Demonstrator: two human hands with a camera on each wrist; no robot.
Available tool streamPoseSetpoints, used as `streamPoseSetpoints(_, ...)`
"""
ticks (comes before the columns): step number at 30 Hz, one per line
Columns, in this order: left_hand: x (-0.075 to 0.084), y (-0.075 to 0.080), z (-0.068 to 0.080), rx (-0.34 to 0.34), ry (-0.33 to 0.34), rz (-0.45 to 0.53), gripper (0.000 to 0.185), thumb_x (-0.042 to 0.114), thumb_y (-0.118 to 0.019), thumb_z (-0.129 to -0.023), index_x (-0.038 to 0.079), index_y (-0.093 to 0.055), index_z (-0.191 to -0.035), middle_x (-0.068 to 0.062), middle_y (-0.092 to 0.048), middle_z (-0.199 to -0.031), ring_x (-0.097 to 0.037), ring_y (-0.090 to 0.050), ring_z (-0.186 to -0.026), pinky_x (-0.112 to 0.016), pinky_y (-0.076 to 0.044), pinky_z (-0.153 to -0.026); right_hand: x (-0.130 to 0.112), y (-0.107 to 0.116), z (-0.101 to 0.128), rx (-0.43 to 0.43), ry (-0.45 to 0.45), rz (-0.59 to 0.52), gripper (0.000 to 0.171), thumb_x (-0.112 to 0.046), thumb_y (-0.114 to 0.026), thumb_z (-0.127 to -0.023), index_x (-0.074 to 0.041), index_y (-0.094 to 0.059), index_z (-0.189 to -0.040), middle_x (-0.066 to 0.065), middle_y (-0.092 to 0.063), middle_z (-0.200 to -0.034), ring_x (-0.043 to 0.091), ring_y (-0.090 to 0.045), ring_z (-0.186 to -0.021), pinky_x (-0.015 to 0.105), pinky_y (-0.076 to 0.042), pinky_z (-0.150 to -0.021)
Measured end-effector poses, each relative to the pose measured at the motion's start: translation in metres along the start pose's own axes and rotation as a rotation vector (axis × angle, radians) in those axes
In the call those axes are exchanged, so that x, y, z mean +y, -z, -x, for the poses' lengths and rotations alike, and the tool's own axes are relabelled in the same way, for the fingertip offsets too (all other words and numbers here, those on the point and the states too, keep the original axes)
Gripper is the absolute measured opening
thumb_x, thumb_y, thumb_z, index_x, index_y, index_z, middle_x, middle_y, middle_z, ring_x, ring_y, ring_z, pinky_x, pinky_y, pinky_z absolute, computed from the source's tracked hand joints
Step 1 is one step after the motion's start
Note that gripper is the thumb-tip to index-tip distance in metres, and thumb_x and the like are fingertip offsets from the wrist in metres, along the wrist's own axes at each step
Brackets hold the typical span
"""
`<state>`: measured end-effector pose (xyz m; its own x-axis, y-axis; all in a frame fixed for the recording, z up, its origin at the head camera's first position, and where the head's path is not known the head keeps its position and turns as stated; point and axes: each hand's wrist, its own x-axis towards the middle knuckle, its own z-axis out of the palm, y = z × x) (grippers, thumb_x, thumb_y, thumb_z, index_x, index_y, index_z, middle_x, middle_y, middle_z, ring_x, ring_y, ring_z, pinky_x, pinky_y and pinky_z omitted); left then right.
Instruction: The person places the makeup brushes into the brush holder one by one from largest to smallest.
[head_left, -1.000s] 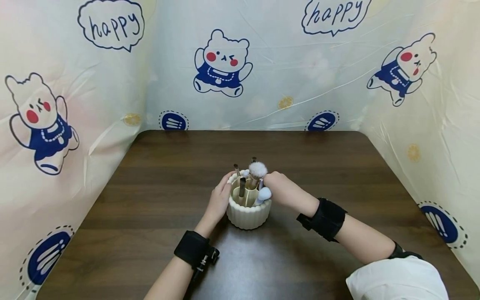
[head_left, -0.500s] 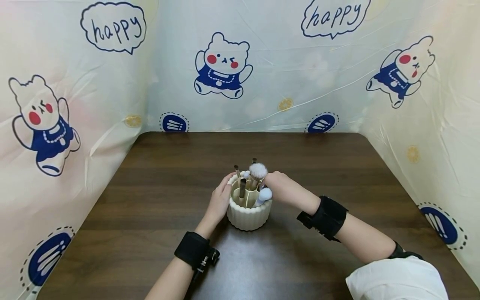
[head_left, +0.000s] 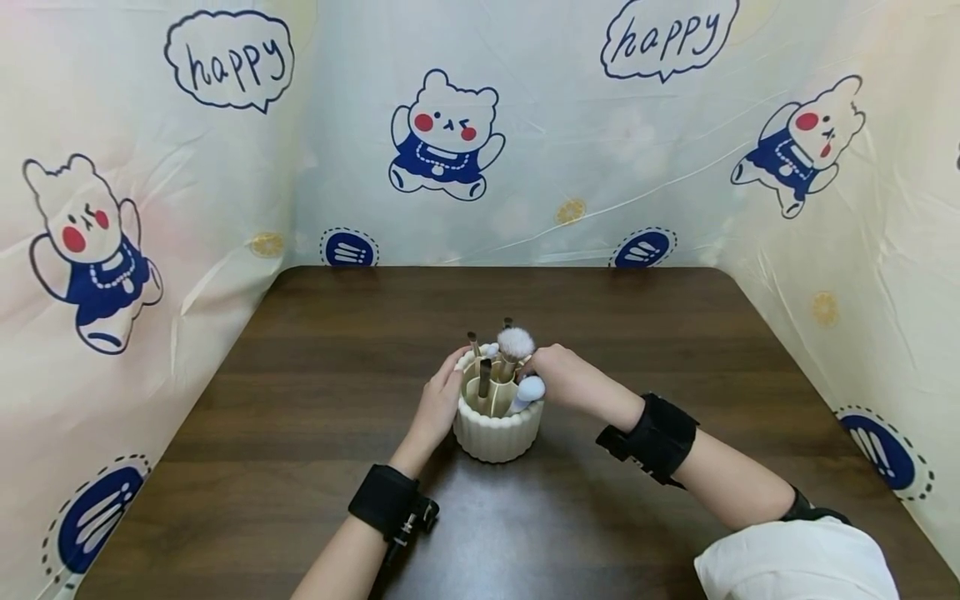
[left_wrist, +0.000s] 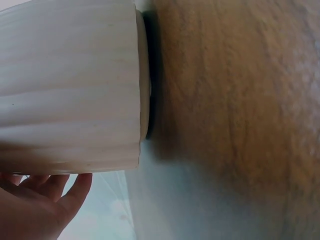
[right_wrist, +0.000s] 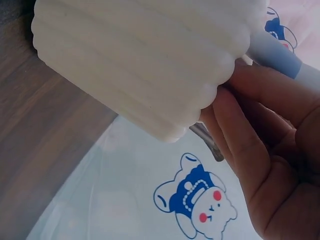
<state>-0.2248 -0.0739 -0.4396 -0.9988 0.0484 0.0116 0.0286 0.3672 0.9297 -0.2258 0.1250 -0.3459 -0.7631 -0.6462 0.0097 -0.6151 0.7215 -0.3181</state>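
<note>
A cream ribbed brush holder [head_left: 497, 427] stands on the dark wooden table [head_left: 300, 400]. Several makeup brushes stand in it, among them a fluffy white brush [head_left: 516, 342] and a pale blue tip [head_left: 530, 388]. My left hand [head_left: 438, 402] cups the holder's left side, thumb at the rim. In the left wrist view its fingers [left_wrist: 47, 192] lie against the holder's wall [left_wrist: 70, 85]. My right hand [head_left: 558, 375] is at the right rim, fingers curled by the brush stems. The right wrist view shows its fingers [right_wrist: 260, 130] round a blue handle [right_wrist: 277, 52] beside the holder [right_wrist: 140, 65].
Printed plastic sheeting [head_left: 525, 150] with cartoon bears walls the table at the back and on both sides. Bare tabletop lies all round the holder. Black straps sit on both wrists, and a white sleeve [head_left: 795, 562] shows at the lower right.
Almost nothing: both hands stay at the holder, and the view has tilted down very slightly.
</note>
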Motion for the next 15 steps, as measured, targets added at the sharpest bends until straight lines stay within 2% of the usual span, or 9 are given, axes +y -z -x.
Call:
streamPoseSetpoints(2, -0.001, 0.000, -0.001, -0.006, -0.003, -0.010, 0.046, 0.026, -0.030, -0.099, 0.028, -0.044, -0.143, -0.012, -0.048, -0.084, -0.015, -0.032, -0.060, -0.036, -0.038, -0.078, 0.004, 0.001, 0.001, -0.002, -0.002, -0.032, 0.013, 0.003, -0.064, -0.081, -0.004, -0.075, -0.085, 0.005, -0.074, -0.083, 0.016, -0.067, -0.076, 0.022, -0.049, -0.065)
streamPoseSetpoints(4, -0.002, 0.000, -0.003, -0.022, -0.009, -0.026, 0.047, 0.026, -0.030, -0.099, 0.027, -0.043, -0.144, -0.012, -0.054, -0.091, -0.020, -0.044, -0.064, -0.039, -0.040, -0.081, 0.009, 0.004, 0.002, -0.007, -0.027, -0.089, 0.015, 0.003, -0.062, -0.084, -0.003, -0.075, -0.087, 0.007, -0.074, -0.086, 0.017, -0.067, -0.079, 0.023, -0.052, -0.068)
streamPoseSetpoints(5, -0.002, 0.001, -0.003, -0.030, -0.012, -0.037, 0.047, 0.026, -0.030, -0.099, 0.027, -0.042, -0.144, -0.014, -0.059, -0.101, -0.024, -0.054, -0.074, -0.041, -0.043, -0.085, 0.011, 0.006, 0.002, -0.008, -0.041, -0.114, 0.016, 0.003, -0.061, -0.085, -0.003, -0.076, -0.089, 0.008, -0.074, -0.087, 0.017, -0.068, -0.080, 0.024, -0.052, -0.069)
streamPoseSetpoints(6, -0.001, 0.002, -0.004, -0.039, -0.018, -0.049, 0.047, 0.027, -0.029, -0.099, 0.027, -0.041, -0.145, -0.014, -0.060, -0.118, -0.028, -0.059, -0.091, -0.044, -0.043, -0.093, 0.015, 0.008, 0.002, -0.004, -0.055, -0.137, 0.016, 0.002, -0.061, -0.085, -0.003, -0.076, -0.090, 0.009, -0.075, -0.088, 0.017, -0.067, -0.080, 0.025, -0.053, -0.069)
streamPoseSetpoints(8, -0.001, 0.005, -0.005, -0.048, -0.033, -0.072, 0.048, 0.028, -0.028, -0.100, 0.024, -0.041, -0.146, -0.010, -0.052, -0.141, -0.031, -0.052, -0.125, -0.048, -0.038, -0.106, 0.022, 0.012, 0.002, 0.013, -0.100, -0.181, 0.018, 0.000, -0.059, -0.086, -0.003, -0.076, -0.091, 0.010, -0.074, -0.091, 0.015, -0.065, -0.077, 0.025, -0.052, -0.067)
streamPoseSetpoints(9, 0.000, 0.008, -0.006, -0.051, -0.042, -0.082, 0.048, 0.029, -0.027, -0.100, 0.023, -0.041, -0.146, -0.008, -0.047, -0.146, -0.031, -0.045, -0.134, -0.050, -0.036, -0.109, 0.025, 0.014, 0.002, 0.030, -0.130, -0.200, 0.017, -0.002, -0.059, -0.087, -0.003, -0.075, -0.092, 0.010, -0.074, -0.092, 0.014, -0.063, -0.076, 0.024, -0.050, -0.066)
streamPoseSetpoints(12, 0.002, 0.017, -0.011, -0.050, -0.067, -0.118, 0.048, 0.029, -0.024, -0.103, 0.019, -0.040, -0.146, -0.011, -0.048, -0.146, -0.032, -0.042, -0.136, -0.051, -0.033, -0.112, 0.038, 0.018, 0.000, 0.125, -0.214, -0.218, 0.020, -0.007, -0.057, -0.088, -0.003, -0.074, -0.098, 0.012, -0.073, -0.097, 0.014, -0.058, -0.074, 0.024, -0.046, -0.065)
streamPoseSetpoints(15, 0.007, 0.028, -0.018, -0.019, -0.081, -0.182, 0.047, 0.030, -0.024, -0.104, 0.019, -0.040, -0.146, -0.011, -0.049, -0.145, -0.032, -0.042, -0.136, -0.051, -0.033, -0.112, 0.053, 0.018, -0.002, 0.246, -0.286, -0.226, 0.026, -0.011, -0.052, -0.094, -0.002, -0.070, -0.110, 0.017, -0.071, -0.108, 0.020, -0.058, -0.080, 0.030, -0.045, -0.070)
